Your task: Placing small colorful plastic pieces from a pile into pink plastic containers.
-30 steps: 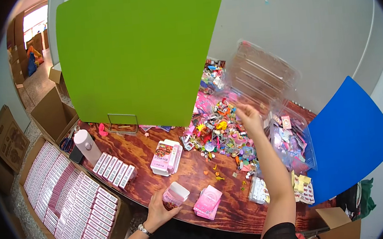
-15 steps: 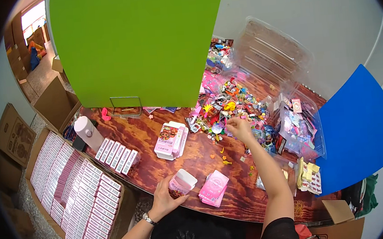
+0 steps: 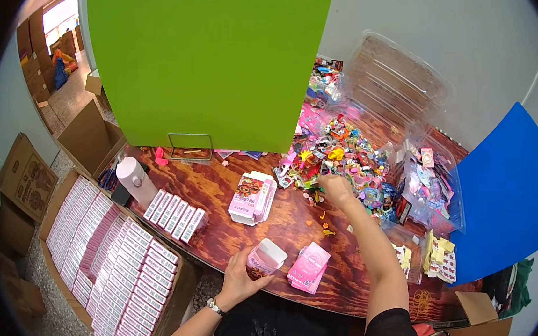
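Observation:
Near the table's front edge, my left hand [image 3: 240, 280] is wrapped round a small pink carton [image 3: 263, 262], its top flap up and its mouth open. My right hand [image 3: 336, 189] reaches to the near edge of a heap of small colourful toy trinkets [image 3: 361, 160]. Its fingers are drawn together and pointing down; whatever is between the fingertips is hidden. Just right of the carton lies a short stack of pink cards or packets [image 3: 309, 267]. Beyond it rest flattened pink cartons [image 3: 252, 198]. A few loose orange and yellow trinkets [image 3: 328, 232] are scattered near my right wrist.
Filled cartons stand in a row [image 3: 174, 216] beside a pink bottle [image 3: 134, 180]. Left of the table, a large cardboard box [image 3: 193, 283] holds many packed cartons. A clear bin [image 3: 458, 206] of small packets is at the right, near a blue board [image 3: 509, 211]. A green panel [image 3: 209, 64] rises behind.
My right hand has shifted slightly left and nearer along the heap's front edge. My left hand keeps hold of the open carton. The whole view has shifted a little.

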Tool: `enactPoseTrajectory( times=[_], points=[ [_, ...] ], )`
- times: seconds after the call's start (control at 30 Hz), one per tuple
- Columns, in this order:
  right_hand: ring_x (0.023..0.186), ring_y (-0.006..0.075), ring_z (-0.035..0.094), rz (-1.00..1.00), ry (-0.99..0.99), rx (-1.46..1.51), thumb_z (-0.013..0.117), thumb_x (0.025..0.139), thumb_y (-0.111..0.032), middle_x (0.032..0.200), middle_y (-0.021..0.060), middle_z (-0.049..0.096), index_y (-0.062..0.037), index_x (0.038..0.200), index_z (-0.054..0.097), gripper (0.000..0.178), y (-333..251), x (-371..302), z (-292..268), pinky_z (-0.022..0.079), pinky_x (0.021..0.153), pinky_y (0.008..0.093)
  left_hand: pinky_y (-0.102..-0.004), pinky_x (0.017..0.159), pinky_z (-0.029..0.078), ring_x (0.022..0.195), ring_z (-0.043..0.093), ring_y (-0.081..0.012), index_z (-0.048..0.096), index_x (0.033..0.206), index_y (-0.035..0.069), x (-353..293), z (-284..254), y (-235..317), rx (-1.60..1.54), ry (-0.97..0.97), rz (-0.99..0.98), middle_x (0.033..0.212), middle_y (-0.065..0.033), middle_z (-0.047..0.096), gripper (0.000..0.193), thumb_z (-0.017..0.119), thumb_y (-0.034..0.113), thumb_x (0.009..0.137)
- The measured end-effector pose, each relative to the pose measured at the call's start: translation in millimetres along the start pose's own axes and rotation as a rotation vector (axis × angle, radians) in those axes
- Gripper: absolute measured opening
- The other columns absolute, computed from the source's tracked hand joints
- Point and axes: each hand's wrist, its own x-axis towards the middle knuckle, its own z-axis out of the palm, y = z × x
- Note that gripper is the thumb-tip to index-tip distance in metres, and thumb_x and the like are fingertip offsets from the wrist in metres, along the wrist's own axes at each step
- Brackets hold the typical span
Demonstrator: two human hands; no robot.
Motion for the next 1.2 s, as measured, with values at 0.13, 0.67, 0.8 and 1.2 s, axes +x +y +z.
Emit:
enactPoseTrajectory(
  times=[0.13, 0.67, 0.8, 1.2],
  points=[
    [0.079, 0.0243, 0.075, 0.197, 0.129, 0.588, 0.07, 0.09, -0.015, 0.091, 0.014, 0.077, -0.0079, 0.106, 0.075, 0.018, -6, -13, -23, 0.058, 0.071, 0.035, -0.0449, 0.097, 0.049, 0.113, 0.06, -0.037, 0.052, 0.136, 0.003, 3, 3, 2, -0.023, 0.006, 0.012, 0.123, -0.018, 0.062, 0.083, 0.09, 0.032, 0.068],
    [0.091, 0.0154, 0.07, 0.185, -0.129, 0.961, 0.068, 0.096, -0.015, 0.104, 0.0088, 0.075, -0.0028, 0.121, 0.069, 0.027, -51, -42, -1, 0.057, 0.076, 0.0314, -0.0441, 0.1, 0.049, 0.116, 0.06, -0.0361, 0.053, 0.135, 0.001, 2, 3, 4, -0.003, -0.019, 0.029, 0.125, -0.0185, 0.062, 0.082, 0.09, 0.033, 0.068],
    [0.088, 0.0284, 0.074, 0.318, 0.144, 0.703, 0.073, 0.089, -0.015, 0.093, 0.0152, 0.076, -0.0028, 0.111, 0.072, 0.025, -24, -32, -8, 0.057, 0.08, 0.0375, -0.0441, 0.1, 0.049, 0.116, 0.06, -0.0362, 0.053, 0.134, 0.001, -1, 2, 2, -0.009, -0.028, 0.013, 0.125, -0.0183, 0.061, 0.083, 0.091, 0.034, 0.069],
    [0.098, 0.0431, 0.067, 0.169, 0.022, 0.23, 0.07, 0.089, -0.017, 0.107, 0.0211, 0.067, -0.0116, 0.115, 0.067, 0.027, -62, 31, 34, 0.056, 0.084, 0.0525, -0.0449, 0.095, 0.049, 0.109, 0.06, -0.0365, 0.053, 0.135, 0.003, 4, 4, 13, -0.02, -0.006, 0.06, 0.117, -0.0171, 0.062, 0.081, 0.09, 0.034, 0.069]
  ],
)
